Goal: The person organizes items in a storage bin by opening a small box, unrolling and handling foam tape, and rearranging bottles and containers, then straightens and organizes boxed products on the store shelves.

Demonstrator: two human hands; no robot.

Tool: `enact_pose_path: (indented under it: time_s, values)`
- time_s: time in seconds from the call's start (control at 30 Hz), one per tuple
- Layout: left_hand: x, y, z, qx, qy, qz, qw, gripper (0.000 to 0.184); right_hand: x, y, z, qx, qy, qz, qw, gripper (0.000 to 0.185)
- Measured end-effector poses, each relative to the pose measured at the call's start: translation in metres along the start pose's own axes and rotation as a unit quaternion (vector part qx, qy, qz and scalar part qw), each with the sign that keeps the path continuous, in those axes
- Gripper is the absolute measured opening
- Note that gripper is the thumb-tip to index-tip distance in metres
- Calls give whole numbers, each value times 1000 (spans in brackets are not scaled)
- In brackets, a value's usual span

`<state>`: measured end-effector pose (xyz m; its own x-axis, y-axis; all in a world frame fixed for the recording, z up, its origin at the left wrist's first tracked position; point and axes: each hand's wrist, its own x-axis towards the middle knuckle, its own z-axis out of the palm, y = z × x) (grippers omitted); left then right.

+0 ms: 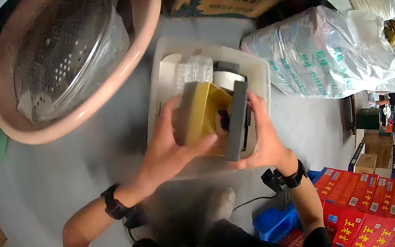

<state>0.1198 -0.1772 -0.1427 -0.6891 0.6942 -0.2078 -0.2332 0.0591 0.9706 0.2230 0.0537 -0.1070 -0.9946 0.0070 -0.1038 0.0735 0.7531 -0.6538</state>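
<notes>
my feed: grey floor (74, 163) all round; pink basin (78, 120) at 10 o'clock; white bin (180, 46) mid-view, perhaps set close for easy reach. gold box (199, 115) above bin, opening toward camera, long axis 1-to-7 o'clock. grey panel (237, 122) at its 3 o'clock, same lean; i cannot tell if joined. left hand (163, 149), 8 o'clock: grip closed on gold box. right hand (265, 141), 4 o'clock: grip closed on grey panel, opposed likely for steadiness.
</notes>
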Motion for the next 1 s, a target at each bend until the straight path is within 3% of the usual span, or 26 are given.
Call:
enact_pose_path:
  time_s: [0.17, 0.3, 0.5, 0.7, 0.8, 1.0]
  values:
    - [1, -12, 0, -1, -6, 15, 1000, 87, -11, 24, 1, 53, 38, -51, 997, 134]
    - [-3, -14, -1, 33, 6, -25, 999, 87, -27, 46, 11, 125, 53, -31, 990, 145]
    - [-4, -10, 0, 41, 9, 10, 999, 87, -30, 40, 10, 157, 45, 16, 986, 146]
    - [-2, -4, 2, -22, 8, -37, 999, 84, -10, 0, 5, -14, 30, -17, 999, 143]
    - [-3, -6, 4, -94, 11, -74, 993, 85, -1, -23, 15, -69, 8, 25, 997, 133]
    - [-6, -9, 4, 15, -12, 38, 999, 89, 5, -31, 28, -108, 30, -11, 994, 134]
